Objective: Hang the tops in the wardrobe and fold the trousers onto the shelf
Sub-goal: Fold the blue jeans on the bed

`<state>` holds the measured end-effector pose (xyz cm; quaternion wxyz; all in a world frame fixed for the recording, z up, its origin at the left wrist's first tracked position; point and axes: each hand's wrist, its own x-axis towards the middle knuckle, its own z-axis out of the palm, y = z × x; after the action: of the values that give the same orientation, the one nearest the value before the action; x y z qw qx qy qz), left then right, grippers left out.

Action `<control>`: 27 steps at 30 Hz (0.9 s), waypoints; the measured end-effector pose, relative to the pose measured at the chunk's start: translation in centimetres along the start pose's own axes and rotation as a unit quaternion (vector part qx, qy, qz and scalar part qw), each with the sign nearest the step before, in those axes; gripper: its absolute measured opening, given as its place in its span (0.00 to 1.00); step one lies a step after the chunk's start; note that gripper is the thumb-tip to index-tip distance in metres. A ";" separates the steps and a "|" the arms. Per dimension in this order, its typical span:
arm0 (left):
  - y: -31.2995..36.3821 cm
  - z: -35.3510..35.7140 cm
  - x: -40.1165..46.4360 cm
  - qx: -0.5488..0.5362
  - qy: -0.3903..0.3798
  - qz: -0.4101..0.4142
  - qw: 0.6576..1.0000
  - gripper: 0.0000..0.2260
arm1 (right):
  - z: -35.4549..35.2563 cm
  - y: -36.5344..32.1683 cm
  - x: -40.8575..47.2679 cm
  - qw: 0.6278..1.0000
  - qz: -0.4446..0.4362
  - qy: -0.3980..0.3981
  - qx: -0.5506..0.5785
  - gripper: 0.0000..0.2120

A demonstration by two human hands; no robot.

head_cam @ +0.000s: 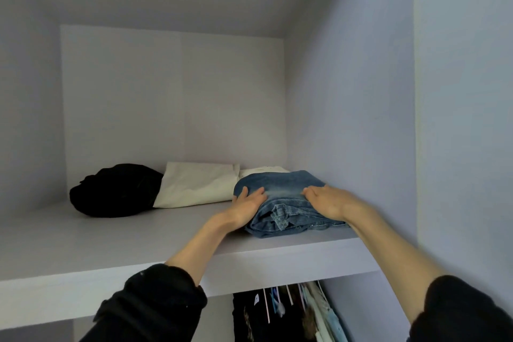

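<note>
Smooth pale shelf (116,244) bears folded, faded denim jeans (280,203), both hands' flat-fingered grip, left (247,207) and right (324,200), pressing them.

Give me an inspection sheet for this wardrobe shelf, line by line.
Surface: pale shelf, bare at left front.
Job's things: folded jeans at right, against the side wall; folded cream trousers and black bundle further back.
Clutter: nothing seen.
Hands: left hand and right hand both pressing on the jeans.
Cables: nothing seen.
Surroundings: hung clothes below the shelf.
</note>
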<state>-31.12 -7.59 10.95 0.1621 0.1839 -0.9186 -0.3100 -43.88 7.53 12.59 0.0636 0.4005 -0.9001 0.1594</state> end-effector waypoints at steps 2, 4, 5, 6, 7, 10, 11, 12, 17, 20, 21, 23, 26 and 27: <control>0.0 0.1 0.2 0.000 0.010 -0.005 1.000 0.22 | 0.2 -0.1 0.0 1.000 -0.005 0.005 0.002 0.24; 0.1 -0.2 0.1 0.023 0.016 -0.008 1.000 0.21 | 0.2 -0.2 -0.5 1.000 -0.011 0.019 -0.001 0.24; 0.2 -0.4 -0.2 0.047 0.023 -0.014 0.999 0.21 | 0.1 -0.3 -1.0 1.000 -0.010 0.027 -0.002 0.24; 0.2 -0.7 -0.6 0.076 0.036 -0.019 0.996 0.21 | -0.1 -0.4 -1.5 0.999 -0.010 0.039 -0.003 0.25; 0.3 -1.1 -1.1 0.100 0.054 -0.015 0.993 0.21 | -0.3 -0.5 -2.0 0.999 -0.011 0.047 -0.001 0.25; 0.0 -2.4 -3.5 0.096 0.083 0.031 0.991 0.19 | -1.1 -0.9 -4.6 0.998 -0.015 0.062 0.022 0.22; -0.1 -2.9 -4.1 0.085 0.090 0.051 0.991 0.20 | -1.3 -1.0 -5.2 0.996 -0.020 0.071 0.041 0.22; -0.1 -3.2 -5.1 0.068 0.089 0.078 0.991 0.20 | -1.5 -1.1 -6.5 0.994 -0.019 0.088 0.066 0.22; 0.5 -2.1 -12.7 -0.087 0.140 0.228 0.960 0.18 | -0.9 -2.4 -15.3 0.965 -0.014 0.184 0.186 0.23; 1.0 -0.4 -17.1 -0.185 0.117 0.270 0.938 0.15 | -0.2 -3.5 -21.3 0.954 0.038 0.153 0.256 0.22; 1.0 0.2 -18.6 -0.205 0.096 0.275 0.934 0.15 | 0.2 -3.9 -23.6 0.948 0.061 0.151 0.272 0.22; 0.9 1.9 -21.1 -0.210 0.050 0.273 0.937 0.14 | 0.8 -4.6 -27.9 0.939 0.099 0.152 0.292 0.21; 0.8 5.6 -25.7 -0.230 -0.041 0.261 0.936 0.14 | 1.9 -5.7 -35.6 0.928 0.160 0.148 0.303 0.18; 0.8 6.5 -26.7 -0.230 -0.063 0.259 0.936 0.14 | 2.2 -6.1 -37.3 0.923 0.169 0.147 0.313 0.17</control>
<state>-10.48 8.07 1.61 0.2164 -0.1220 -0.8465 -0.4708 -14.25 29.09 2.94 0.0384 0.2139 -0.8395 0.4981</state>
